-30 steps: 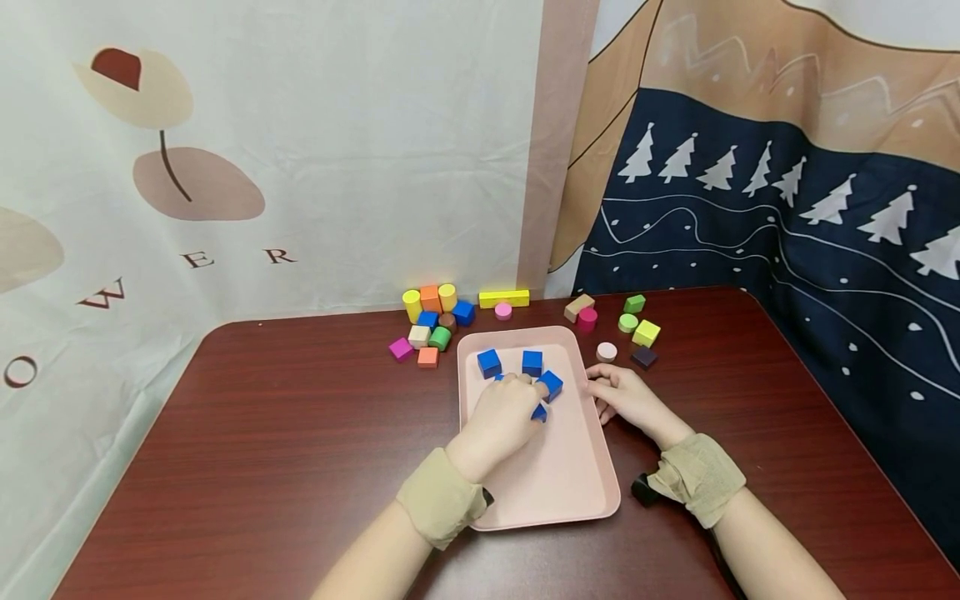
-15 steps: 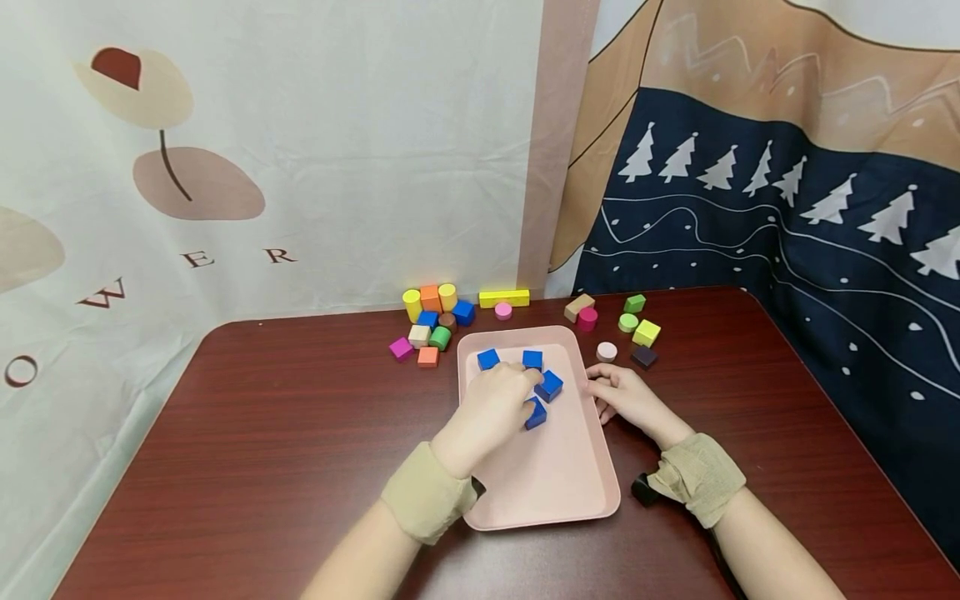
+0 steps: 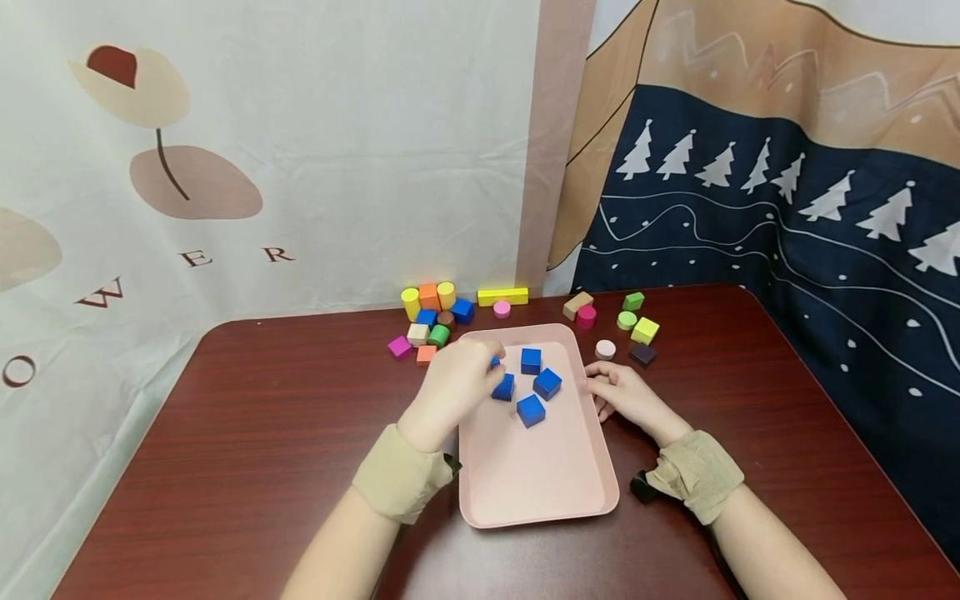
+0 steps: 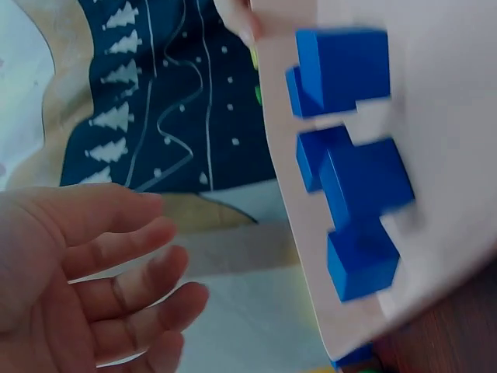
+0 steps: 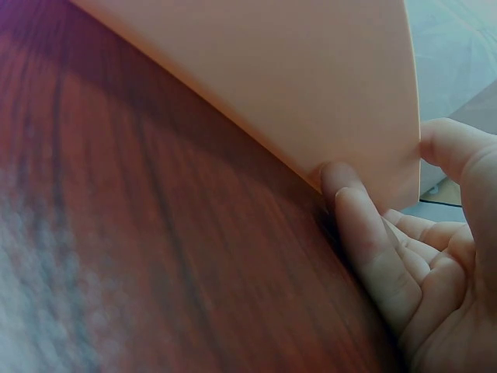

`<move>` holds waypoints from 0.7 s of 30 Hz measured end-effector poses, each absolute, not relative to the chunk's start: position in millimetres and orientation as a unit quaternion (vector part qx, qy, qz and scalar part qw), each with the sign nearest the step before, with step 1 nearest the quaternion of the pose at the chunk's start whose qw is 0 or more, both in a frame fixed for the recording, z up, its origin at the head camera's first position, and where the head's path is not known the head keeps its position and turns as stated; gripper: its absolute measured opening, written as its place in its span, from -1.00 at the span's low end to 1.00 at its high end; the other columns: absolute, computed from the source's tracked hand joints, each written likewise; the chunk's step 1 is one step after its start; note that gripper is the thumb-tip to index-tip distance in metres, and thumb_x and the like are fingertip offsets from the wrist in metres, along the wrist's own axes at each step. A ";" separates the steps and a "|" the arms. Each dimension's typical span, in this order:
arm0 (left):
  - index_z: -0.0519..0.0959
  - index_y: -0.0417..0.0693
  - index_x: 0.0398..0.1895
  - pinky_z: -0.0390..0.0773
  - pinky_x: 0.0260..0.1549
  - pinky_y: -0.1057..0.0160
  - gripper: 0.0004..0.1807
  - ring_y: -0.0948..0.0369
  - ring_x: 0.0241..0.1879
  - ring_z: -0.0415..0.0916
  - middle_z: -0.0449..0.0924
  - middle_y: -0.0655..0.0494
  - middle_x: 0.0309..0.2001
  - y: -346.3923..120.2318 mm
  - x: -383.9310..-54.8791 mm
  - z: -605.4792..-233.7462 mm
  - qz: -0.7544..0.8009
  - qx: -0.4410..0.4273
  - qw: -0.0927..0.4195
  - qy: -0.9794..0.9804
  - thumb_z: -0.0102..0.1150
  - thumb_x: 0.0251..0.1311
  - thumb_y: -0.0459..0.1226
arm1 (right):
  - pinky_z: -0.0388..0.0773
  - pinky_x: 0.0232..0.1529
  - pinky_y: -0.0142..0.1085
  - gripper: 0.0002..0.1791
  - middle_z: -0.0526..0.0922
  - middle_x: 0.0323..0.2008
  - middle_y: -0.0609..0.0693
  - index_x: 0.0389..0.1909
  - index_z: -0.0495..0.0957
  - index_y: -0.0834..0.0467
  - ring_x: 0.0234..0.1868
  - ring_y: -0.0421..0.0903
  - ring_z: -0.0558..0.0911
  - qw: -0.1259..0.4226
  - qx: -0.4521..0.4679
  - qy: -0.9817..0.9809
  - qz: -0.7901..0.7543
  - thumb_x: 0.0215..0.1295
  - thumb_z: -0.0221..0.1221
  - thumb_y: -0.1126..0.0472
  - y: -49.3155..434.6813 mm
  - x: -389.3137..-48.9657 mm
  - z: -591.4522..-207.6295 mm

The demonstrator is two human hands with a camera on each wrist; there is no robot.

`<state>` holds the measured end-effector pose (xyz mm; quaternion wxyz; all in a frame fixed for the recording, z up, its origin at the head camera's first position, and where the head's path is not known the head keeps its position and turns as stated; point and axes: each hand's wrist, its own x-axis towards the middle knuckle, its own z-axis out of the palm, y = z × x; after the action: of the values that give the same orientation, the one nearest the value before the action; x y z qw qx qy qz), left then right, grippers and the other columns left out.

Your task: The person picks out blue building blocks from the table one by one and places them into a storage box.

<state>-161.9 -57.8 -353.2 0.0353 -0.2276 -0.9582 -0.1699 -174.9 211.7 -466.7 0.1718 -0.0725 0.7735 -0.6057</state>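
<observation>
1. Where the counter [image 3: 300, 417] lies closest to the person, the near end of the pink tray [image 3: 540, 475] rests flat on it.
2. Right hand [image 3: 628, 398]: thumb and fingers pinch the tray's right wall, apparently to steady it.
3. Left hand [image 3: 459, 379]: fingers loosely spread, gripping nothing — the left wrist view shows it apart from the blocks.
4. Blue blocks [image 3: 531, 411]: five, in a loose ring in the tray's far half; the far-left one is partly hidden by the left hand in the head view.
5. Change noted: the left hand has drawn back leftward from mid-ring, uncovering a block it hid half a second ago. Judgement — that block is released, and the arranging sits between touches.
6. Beyond the tray: a mixed cluster [image 3: 426, 318] to the left, a yellow bar [image 3: 503, 297], and a lime cube [image 3: 645, 331] to the right.
7. Farthest: pale cloth [image 3: 337, 167] and navy tree-print cloth [image 3: 750, 217].
</observation>
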 end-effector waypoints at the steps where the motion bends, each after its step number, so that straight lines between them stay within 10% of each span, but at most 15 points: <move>1: 0.67 -0.14 -0.18 0.59 -0.39 0.28 -0.83 0.17 -0.36 0.53 0.66 0.05 -0.29 -60.4 -164.2 -353.5 -0.169 -0.221 0.045 -0.959 0.26 0.18 -0.28 | 0.61 -0.53 -0.26 -0.53 0.64 -0.43 0.08 0.14 0.34 0.49 -0.58 -0.12 0.59 0.171 -0.072 0.773 -0.607 0.41 0.07 0.19 211.6 -175.0 -466.6; 21: 0.65 -0.16 -0.23 0.57 -0.39 0.08 -0.84 0.04 -0.33 0.54 0.62 -0.03 -0.28 -107.7 -205.2 -356.9 -0.207 -0.104 0.126 -0.965 0.17 0.19 -0.29 | 0.61 -0.53 -0.26 -0.53 0.64 -0.44 0.09 0.13 0.36 0.48 -0.58 -0.13 0.60 0.169 -0.067 0.774 -0.607 0.39 0.09 0.18 211.5 -173.2 -465.9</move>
<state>-205.2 -107.7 -356.9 0.1262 -0.1036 -0.9646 -0.2070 -173.2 211.5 -465.9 0.1693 -0.0668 0.7737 -0.6068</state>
